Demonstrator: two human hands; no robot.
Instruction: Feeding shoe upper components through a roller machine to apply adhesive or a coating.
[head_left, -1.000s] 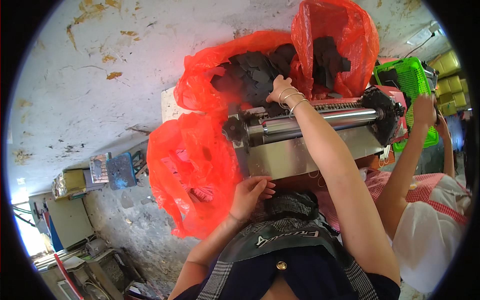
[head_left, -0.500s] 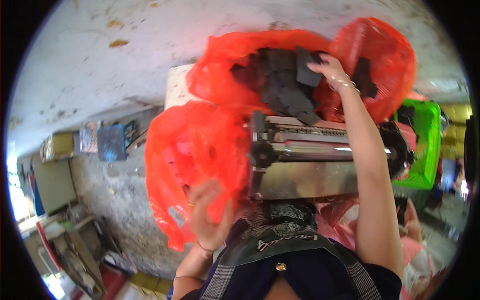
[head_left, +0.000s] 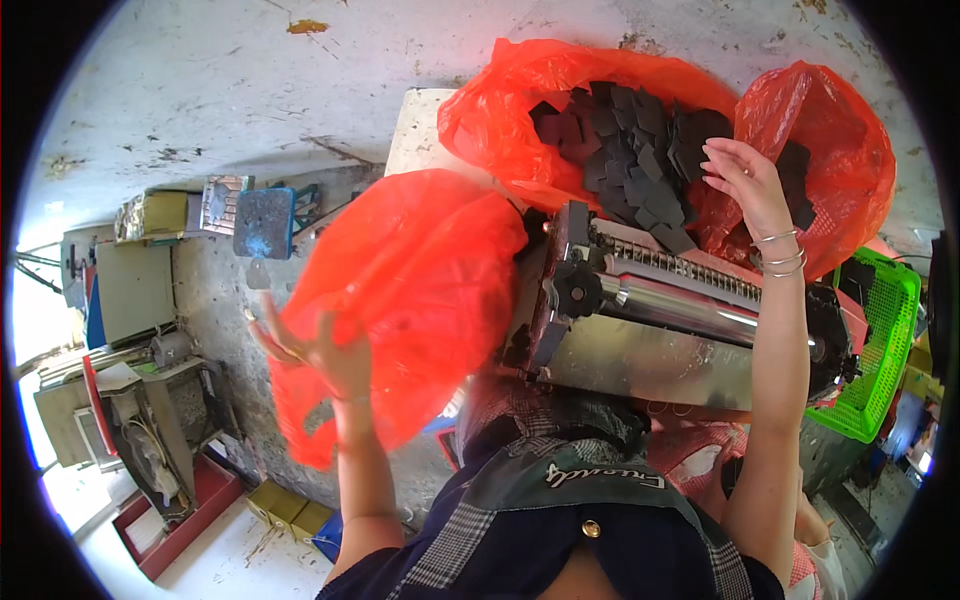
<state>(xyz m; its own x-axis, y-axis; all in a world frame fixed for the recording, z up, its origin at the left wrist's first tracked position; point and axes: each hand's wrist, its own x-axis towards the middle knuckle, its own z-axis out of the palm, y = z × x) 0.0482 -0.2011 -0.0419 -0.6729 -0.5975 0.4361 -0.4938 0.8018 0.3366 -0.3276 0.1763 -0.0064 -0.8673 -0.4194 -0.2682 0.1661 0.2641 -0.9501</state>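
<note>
My right hand [head_left: 748,180] hovers over the edge of a red plastic bag [head_left: 500,85], its fingers loosely stretched and nothing visible in them. Beside its fingertips, a heap of flat black pieces [head_left: 640,150] fills that bag. More black pieces lie in a second red bag [head_left: 850,150] just right of the hand. My left hand [head_left: 325,350], a little blurred, is spread open at the left side of another red bag [head_left: 420,270]. That bag bulges and covers whatever is inside it; whether the palm touches it, I cannot tell.
A machine with a metal roller [head_left: 690,305] stands between my arms, close to my body. To its right is a bright green basket [head_left: 880,350]. A pale tabletop corner [head_left: 415,135] shows behind the bags. Farther left are a dark blue-edged stool [head_left: 263,225] and a red tray [head_left: 190,525].
My right hand has come away from the dark piece it was touching. My left hand has moved left and spread its fingers. The left bag looks fuller, and the whole view has shifted.
</note>
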